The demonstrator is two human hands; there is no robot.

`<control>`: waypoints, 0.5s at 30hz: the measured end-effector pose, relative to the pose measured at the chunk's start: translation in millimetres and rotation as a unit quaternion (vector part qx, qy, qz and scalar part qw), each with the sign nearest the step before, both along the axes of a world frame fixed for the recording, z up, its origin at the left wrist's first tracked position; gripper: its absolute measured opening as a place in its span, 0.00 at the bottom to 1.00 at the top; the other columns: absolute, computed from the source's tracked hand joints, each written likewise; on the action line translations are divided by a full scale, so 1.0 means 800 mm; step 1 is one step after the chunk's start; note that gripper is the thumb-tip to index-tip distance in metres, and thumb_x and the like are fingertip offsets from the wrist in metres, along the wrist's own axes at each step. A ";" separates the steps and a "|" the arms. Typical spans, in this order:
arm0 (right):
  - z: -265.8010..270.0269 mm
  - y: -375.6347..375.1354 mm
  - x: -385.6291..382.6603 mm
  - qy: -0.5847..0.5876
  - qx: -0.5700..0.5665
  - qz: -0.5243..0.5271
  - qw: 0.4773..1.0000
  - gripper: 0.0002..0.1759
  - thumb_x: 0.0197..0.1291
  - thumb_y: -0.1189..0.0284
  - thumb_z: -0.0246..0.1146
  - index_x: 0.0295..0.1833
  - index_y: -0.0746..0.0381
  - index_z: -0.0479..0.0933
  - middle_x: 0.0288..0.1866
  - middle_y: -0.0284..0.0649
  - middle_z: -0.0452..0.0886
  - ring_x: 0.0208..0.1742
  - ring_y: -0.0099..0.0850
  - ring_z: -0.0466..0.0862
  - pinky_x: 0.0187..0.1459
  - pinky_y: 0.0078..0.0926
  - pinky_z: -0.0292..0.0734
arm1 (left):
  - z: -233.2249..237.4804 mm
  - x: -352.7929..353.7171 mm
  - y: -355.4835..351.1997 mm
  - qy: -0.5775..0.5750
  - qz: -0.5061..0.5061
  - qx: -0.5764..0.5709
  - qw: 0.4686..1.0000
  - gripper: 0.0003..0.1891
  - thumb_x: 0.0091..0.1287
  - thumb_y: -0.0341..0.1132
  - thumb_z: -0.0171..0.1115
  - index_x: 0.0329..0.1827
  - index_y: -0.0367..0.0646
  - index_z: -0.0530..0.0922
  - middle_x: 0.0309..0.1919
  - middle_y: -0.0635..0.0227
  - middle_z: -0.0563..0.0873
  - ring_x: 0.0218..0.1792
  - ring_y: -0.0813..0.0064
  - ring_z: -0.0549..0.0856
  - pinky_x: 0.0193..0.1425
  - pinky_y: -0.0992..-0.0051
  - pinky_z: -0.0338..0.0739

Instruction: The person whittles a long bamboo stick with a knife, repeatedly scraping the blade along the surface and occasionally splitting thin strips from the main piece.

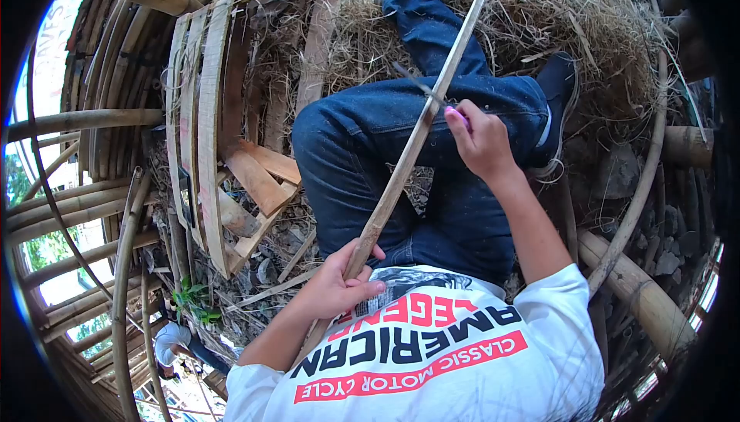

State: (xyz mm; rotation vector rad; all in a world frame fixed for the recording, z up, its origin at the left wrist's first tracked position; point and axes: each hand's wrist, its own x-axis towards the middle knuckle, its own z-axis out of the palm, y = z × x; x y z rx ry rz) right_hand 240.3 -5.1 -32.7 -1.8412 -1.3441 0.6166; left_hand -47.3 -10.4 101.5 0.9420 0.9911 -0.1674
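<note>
A long pale bamboo strip [401,169] runs diagonally from my lap up past my legs. My left hand [339,282] is wrapped round its lower part, close to my shirt. In my right hand [483,143] is a knife [418,80] with a pink handle, its thin blade lying across the strip over my thigh. My fingers cover most of the handle. Whether the edge is biting into the strip cannot be made out.
Fine shavings [532,6] are heaped around my feet. A slatted wooden crate [208,114] stands to the left. Bamboo poles [92,119] form a frame there, and a thick pole [636,291] lies at right. Another person [173,339] is at lower left.
</note>
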 end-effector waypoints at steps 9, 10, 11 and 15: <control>-0.025 -0.065 -0.031 0.339 0.059 -0.107 0.933 0.13 0.73 0.66 0.53 0.40 0.64 0.73 0.26 0.26 0.68 0.27 0.13 0.64 0.27 0.17 0.60 | 0.001 -0.012 0.016 0.076 -0.046 0.154 0.984 0.12 0.68 0.33 0.63 0.51 0.42 0.72 0.21 0.82 0.66 0.21 0.90 0.63 0.26 0.83 0.57; -0.027 -0.073 -0.038 0.338 0.060 -0.100 0.934 0.13 0.73 0.66 0.53 0.40 0.64 0.73 0.26 0.26 0.68 0.27 0.13 0.64 0.27 0.17 0.60 | -0.001 -0.016 0.017 0.090 -0.056 0.184 0.977 0.12 0.68 0.34 0.63 0.50 0.42 0.72 0.22 0.81 0.67 0.22 0.88 0.64 0.27 0.82 0.59; -0.029 -0.080 -0.044 0.357 0.044 -0.095 0.928 0.13 0.73 0.66 0.53 0.40 0.64 0.73 0.27 0.26 0.69 0.28 0.13 0.64 0.28 0.16 0.60 | -0.002 -0.020 0.017 0.104 -0.066 0.213 0.969 0.12 0.68 0.36 0.63 0.49 0.42 0.72 0.23 0.79 0.68 0.24 0.87 0.65 0.28 0.81 0.60; -0.021 -0.085 -0.067 0.354 0.049 -0.053 0.932 0.13 0.75 0.63 0.51 0.41 0.61 0.71 0.24 0.22 0.62 0.22 0.10 0.58 0.22 0.12 0.51 | -0.001 -0.028 0.024 0.102 -0.089 0.281 0.950 0.11 0.73 0.39 0.54 0.48 0.40 0.71 0.24 0.73 0.69 0.28 0.82 0.67 0.33 0.77 0.64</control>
